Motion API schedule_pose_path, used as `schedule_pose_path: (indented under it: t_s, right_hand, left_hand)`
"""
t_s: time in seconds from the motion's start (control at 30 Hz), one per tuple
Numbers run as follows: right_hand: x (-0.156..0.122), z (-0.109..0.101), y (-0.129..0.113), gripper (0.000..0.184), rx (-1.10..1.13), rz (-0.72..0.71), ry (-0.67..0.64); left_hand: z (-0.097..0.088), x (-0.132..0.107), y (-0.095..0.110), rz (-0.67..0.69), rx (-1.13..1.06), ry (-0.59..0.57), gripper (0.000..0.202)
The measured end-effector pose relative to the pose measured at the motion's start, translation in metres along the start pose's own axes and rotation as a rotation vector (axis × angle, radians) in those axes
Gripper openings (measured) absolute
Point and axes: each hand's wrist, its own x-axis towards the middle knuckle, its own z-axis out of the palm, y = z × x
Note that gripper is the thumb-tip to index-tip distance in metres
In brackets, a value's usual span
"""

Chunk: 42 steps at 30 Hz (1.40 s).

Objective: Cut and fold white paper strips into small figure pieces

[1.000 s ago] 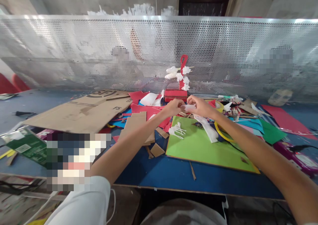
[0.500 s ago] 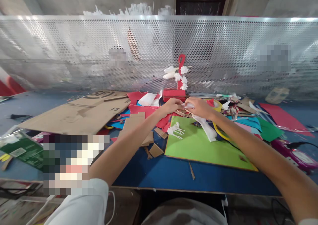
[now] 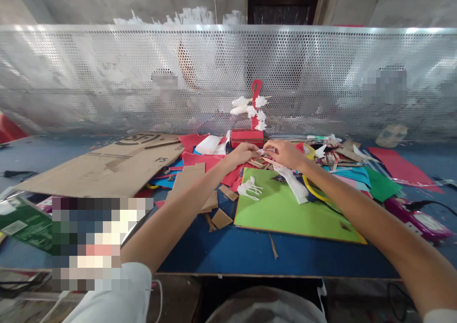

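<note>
My left hand [image 3: 245,152] and my right hand [image 3: 285,154] are close together over the back of the table. Both have their fingers pinched on a small piece of thin white paper [image 3: 262,151], partly hidden by the fingertips. Below them lies a light green sheet [image 3: 271,213] with a white branching cutout [image 3: 250,188] on its left part. A white paper strip [image 3: 293,185] slants across the sheet under my right hand. Just behind the hands stands a red box-like base [image 3: 247,137] with a red hooked upright [image 3: 255,104] bearing white paper flowers [image 3: 261,102].
A large cardboard sheet [image 3: 103,171] covers the left side, with small cardboard pieces [image 3: 222,218] nearer the middle. A yellow ring [image 3: 314,190], blue paper [image 3: 352,174] and a purple device with a cable [image 3: 416,218] are to the right. A perforated metal screen [image 3: 117,85] closes the back.
My fingers have shifted slightly on the white paper, and both hands stay close together. The whole view has moved a little; the things on the table stay put.
</note>
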Motion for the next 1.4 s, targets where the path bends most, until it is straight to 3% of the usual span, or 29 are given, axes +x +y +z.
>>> schedule_pose_path:
  t_s: [0.53,0.83,1.23,1.4]
  right_hand:
    - [0.0022,-0.0004,0.0005,0.025,0.29,0.203,0.048]
    - [0.0014,0.0002,0.0037,0.026,0.121,0.187,0.04]
    - [0.0024,0.0025,0.0055,0.023,0.095,0.147,0.043]
    - [0.0021,0.0007,0.0008,0.027,0.12,0.206,0.026]
  left_hand:
    - [0.0006,0.0018,-0.005,0.063,-0.009,0.017,0.029]
    - [0.001,-0.0002,-0.0033,0.12,0.056,0.047,0.028]
    - [-0.0036,0.0012,-0.0073,0.108,0.092,0.037,0.032]
    - [-0.0052,0.0021,-0.0085,0.143,0.125,0.03,0.034]
